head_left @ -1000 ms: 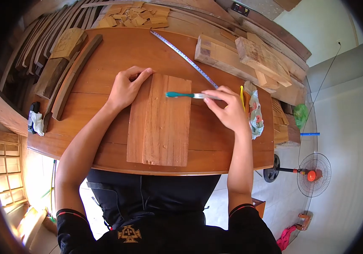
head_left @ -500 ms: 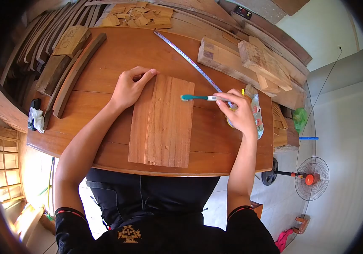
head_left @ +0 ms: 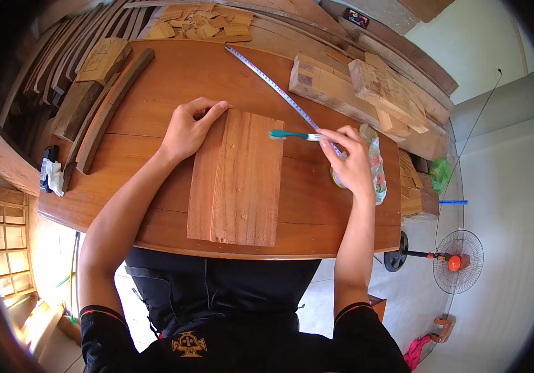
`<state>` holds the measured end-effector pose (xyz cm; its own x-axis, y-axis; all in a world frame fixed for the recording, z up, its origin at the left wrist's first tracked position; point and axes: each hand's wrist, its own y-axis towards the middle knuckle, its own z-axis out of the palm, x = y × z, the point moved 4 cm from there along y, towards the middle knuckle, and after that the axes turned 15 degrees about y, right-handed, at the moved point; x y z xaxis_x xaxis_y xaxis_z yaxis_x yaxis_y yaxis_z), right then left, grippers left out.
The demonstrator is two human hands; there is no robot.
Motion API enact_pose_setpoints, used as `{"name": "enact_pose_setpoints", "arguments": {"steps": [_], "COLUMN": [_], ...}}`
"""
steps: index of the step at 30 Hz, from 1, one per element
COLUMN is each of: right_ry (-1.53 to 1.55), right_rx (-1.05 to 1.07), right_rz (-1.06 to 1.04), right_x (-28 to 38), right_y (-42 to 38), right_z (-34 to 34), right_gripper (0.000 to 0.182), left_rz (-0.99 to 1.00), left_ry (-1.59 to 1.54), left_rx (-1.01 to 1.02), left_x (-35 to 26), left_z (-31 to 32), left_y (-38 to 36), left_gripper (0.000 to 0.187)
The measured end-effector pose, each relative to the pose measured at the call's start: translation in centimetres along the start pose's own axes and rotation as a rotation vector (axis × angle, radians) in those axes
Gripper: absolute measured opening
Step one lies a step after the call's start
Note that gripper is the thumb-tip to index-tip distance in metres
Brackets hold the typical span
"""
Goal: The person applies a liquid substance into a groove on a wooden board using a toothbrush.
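A wooden block (head_left: 246, 186) with a lengthwise step in its top lies on the brown table (head_left: 155, 211) before me. At its far left corner my left hand (head_left: 191, 127) grips the edge, thumb along the top and fingers curled down. My right hand (head_left: 352, 160) is closed on a green and white toothbrush (head_left: 292, 135), held level with its head pointing left over the block's far right edge. Behind the right hand runs an extended tape measure (head_left: 273, 87); its round case is mostly hidden by that hand. A crumpled, patterned wrapper (head_left: 376, 171) lies just right of it.
Long dark strips of wood (head_left: 117, 112) lie at the left, beside a small black bottle (head_left: 49, 161) with white tissue. Thick planks (head_left: 385, 93) are stacked at the far right. Thin wood offcuts (head_left: 208, 23) are heaped at the back. A fan (head_left: 458, 262) stands off to the right.
The toothbrush and my right hand have shifted slightly away from me, toward the block's far right edge. My left hand keeps its place on the corner.
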<state>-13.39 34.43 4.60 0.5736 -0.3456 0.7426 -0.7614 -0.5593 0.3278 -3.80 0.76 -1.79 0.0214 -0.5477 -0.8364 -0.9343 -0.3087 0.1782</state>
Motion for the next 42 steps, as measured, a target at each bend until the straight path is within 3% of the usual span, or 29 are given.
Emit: {"name": "enact_pose_setpoints", "arguments": {"steps": [5,8,12,15,21,28,33,34,39,42], "right_ry": [0.084,0.051,0.058,-0.033,0.070,0.039,0.137,0.194,0.048,0.087], "right_rx": [0.085,0.148,-0.018,-0.050,0.158,-0.022,0.204,0.177,-0.089,0.108], "right_rz": [-0.093,-0.095,0.018,-0.071,-0.107,-0.082,-0.016,0.062,-0.003,-0.062], "right_x": [1.3,1.2,-0.3,1.0,0.8,0.6,0.4,0.0,0.9,0.6], "right_y": [0.1,-0.1,0.1,0.2,-0.2,0.3,-0.1,-0.4,0.2,0.1], "right_z": [3.0,1.5,0.2,1.7,1.3,2.2,0.9,0.2,1.5,1.6], "right_gripper": [0.026,0.026,0.026,0.025,0.024,0.021,0.017,0.018,0.018,0.018], "left_rz": [-0.007,-0.011,-0.017,-0.003,-0.015,-0.002,0.011,0.020,-0.022,-0.037], "left_ry": [-0.017,-0.020,0.003,0.017,-0.009,0.002,-0.021,-0.015,-0.016,-0.020], "left_rx": [0.011,-0.001,0.018,0.045,-0.006,0.007,-0.021,-0.024,0.008,0.019], "left_x": [0.0,0.3,0.0,-0.1,0.1,0.4,0.2,0.3,0.2,-0.2], "left_z": [0.1,0.2,0.0,0.2,0.2,0.2,0.3,0.3,0.3,0.2], "left_y": [0.1,0.1,0.0,0.2,0.1,0.2,0.2,0.2,0.2,0.0], "left_gripper": [0.036,0.036,0.036,0.035,0.038,0.037,0.037,0.037,0.038,0.038]}}
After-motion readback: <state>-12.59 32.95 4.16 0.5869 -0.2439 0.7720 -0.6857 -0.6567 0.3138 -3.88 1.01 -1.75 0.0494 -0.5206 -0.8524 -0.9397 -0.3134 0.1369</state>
